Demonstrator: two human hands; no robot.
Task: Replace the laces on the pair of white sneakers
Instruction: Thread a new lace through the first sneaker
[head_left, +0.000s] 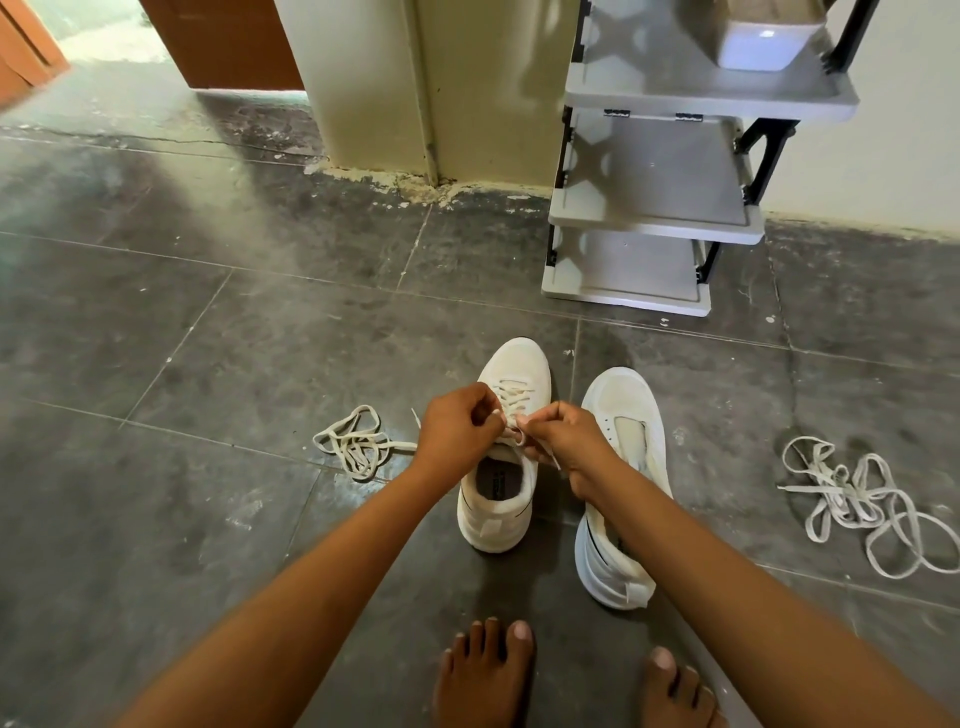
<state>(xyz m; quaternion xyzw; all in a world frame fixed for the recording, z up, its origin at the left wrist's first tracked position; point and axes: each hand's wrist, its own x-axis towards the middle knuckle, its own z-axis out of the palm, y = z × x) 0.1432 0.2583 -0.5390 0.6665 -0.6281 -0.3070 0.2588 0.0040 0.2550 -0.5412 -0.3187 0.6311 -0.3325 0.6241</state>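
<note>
- Cream flat woven lace (511, 397) is pinched at both ends. The left hand (457, 426) has its fingers curled on one end and the right hand (566, 441) on the other. The hands meet just above the tongue, at the top eyelets.
- The lace runs criss-cross through the laced white mesh low-top sneaker (498, 519), which stands upright on the floor under both hands, toe pointing away.
- Step looks like snugging or tying off the top rows. This shoe seems nearly done, so the pair is about half done.
- To do it well: pull both ends evenly so the tails match, and keep the flat lace untwisted. Tighten the crossings from the toe upward before knotting, without tipping the shoe.
- The unlaced white mesh sneaker (623, 405) stands just beside it on the right, with bare eyelets, an exposed tongue and a smooth sole rim. The right forearm crosses over its heel.
- A small loose cream lace bundle (356, 441) lies on the floor near the left hand. One strand runs toward the hand; cannot tell if it joins.
- A larger tangle of white flat laces (857, 499) lies well apart on the right.
- Dark grey matte floor tiles (208, 338) are scuffed and flecked with pale specks.
- A grey plastic tiered rack with black posts (649, 208) stands against the wall beyond.
- Bare feet (485, 670) show at the bottom edge.
</note>
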